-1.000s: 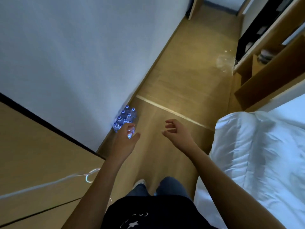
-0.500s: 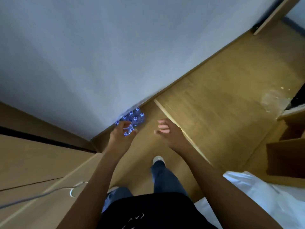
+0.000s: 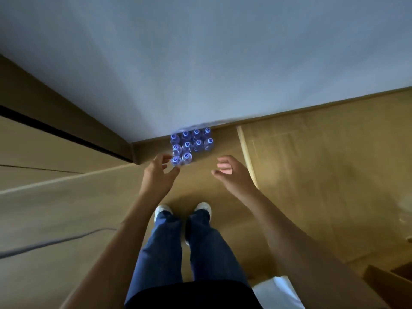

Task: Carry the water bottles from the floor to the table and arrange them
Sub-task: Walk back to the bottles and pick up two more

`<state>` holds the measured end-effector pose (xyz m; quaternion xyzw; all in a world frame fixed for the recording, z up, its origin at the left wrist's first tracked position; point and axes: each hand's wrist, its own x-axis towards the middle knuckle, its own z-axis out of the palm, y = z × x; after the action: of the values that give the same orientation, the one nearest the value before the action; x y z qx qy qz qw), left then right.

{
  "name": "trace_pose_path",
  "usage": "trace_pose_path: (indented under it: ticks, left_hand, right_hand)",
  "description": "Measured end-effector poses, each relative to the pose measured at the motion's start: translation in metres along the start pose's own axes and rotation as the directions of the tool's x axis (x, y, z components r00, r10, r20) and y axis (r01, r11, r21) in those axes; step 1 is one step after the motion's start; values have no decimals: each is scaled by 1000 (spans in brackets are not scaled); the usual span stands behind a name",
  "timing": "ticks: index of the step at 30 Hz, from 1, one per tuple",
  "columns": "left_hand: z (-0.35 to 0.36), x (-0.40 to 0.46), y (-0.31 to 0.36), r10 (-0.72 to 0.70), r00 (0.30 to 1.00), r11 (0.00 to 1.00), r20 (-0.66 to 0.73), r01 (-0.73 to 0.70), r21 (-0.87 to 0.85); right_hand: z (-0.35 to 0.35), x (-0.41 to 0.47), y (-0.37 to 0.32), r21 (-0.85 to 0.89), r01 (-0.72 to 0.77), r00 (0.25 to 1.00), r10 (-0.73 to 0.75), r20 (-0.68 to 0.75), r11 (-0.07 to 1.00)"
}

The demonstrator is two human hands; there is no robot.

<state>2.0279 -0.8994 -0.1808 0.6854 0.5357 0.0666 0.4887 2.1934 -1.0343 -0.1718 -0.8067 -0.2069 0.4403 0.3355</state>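
Note:
Several clear water bottles (image 3: 191, 144) with blue caps stand upright in a tight cluster on the wooden floor, against the white wall. My left hand (image 3: 159, 175) hovers just in front of the nearest bottles, fingers spread and loosely curled, holding nothing. My right hand (image 3: 231, 172) hangs to the right of the cluster, apart from it, fingers relaxed and empty. Both arms reach forward and down from above.
A wooden table top (image 3: 55, 219) fills the left side, with a grey cable (image 3: 55, 241) lying across it. The white wall (image 3: 200, 63) rises behind the bottles. My two feet stand on the floor (image 3: 312, 175) below the hands. A white bed corner (image 3: 276, 293) shows at bottom right.
My view has swung to face the wall and the bottles squarely. Both hands have come lower and closer to the cluster, the left one nearest to it.

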Motion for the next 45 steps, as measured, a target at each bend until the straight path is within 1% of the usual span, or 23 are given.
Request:
trace_pose_path:
  ticks: [6, 12, 17, 24, 28, 31, 35, 41, 45]
  left_hand:
    - [23, 38, -49, -127, 992, 992, -4, 127, -1]
    - [49, 88, -123, -172, 985, 984, 12, 171, 45]
    - [85, 143, -198, -164, 986, 980, 25, 160, 115]
    - [161, 233, -312, -115, 992, 980, 44, 106, 167]
    - [206, 288, -372, -46, 998, 982, 49, 36, 187]
    - [227, 313, -394, -1, 997, 983, 74, -13, 185]
    - [263, 347, -430, 67, 989, 980, 131, -91, 180]
    - [287, 372, -457, 206, 976, 970, 73, -213, 114]
    - [295, 381, -467, 220, 975, 974, 40, -221, 42]
  right_hand:
    - [24, 58, 26, -60, -28, 998, 31, 54, 998]
    - [71, 133, 68, -79, -64, 994, 71, 79, 995]
    - [124, 206, 128, -86, -76, 994, 83, 72, 993]
    - [196, 314, 227, -124, -60, 994, 71, 85, 990]
    - [230, 378, 283, -141, 28, 995, -14, 99, 990]
    - [240, 407, 304, -133, 95, 990, -80, 118, 987]
    - [263, 456, 343, -179, 209, 970, -180, 166, 961]
    - [285, 491, 373, -299, 365, 931, -345, 119, 882]
    - [291, 497, 384, -334, 422, 900, -432, 47, 843]
